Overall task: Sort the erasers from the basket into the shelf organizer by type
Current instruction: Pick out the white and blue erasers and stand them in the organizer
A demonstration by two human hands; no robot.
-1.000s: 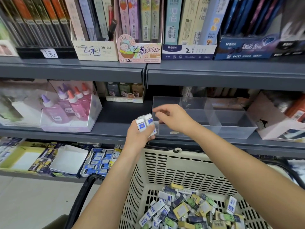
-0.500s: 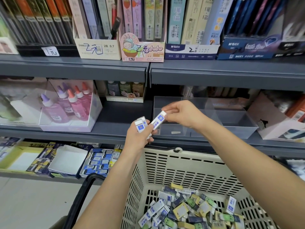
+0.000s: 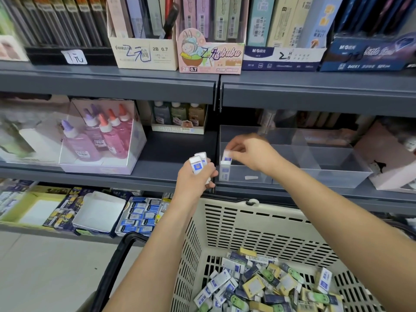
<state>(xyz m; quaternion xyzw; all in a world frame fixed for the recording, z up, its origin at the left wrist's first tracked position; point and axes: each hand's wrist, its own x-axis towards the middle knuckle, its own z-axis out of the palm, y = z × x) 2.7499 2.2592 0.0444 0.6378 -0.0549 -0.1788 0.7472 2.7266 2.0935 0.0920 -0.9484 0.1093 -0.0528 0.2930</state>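
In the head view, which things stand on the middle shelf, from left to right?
Glue bottles → small bottles → organizer → pink box.

**Open top, low ceiling**

The clear organizer (image 3: 326,177) stood open-topped. Its compartments to the right of my right hand (image 3: 253,154) lay free to reach into. That hand pinched a white eraser (image 3: 226,159) over the left front compartment. The upper shelf lip (image 3: 315,95) capped the gap from overhead. My left hand (image 3: 193,179), gripping blue-labelled erasers (image 3: 197,165), sat just beside the organizer's left corner. The basket rim (image 3: 258,204) crowded in from below, and a pink box (image 3: 387,158) walled the right side.
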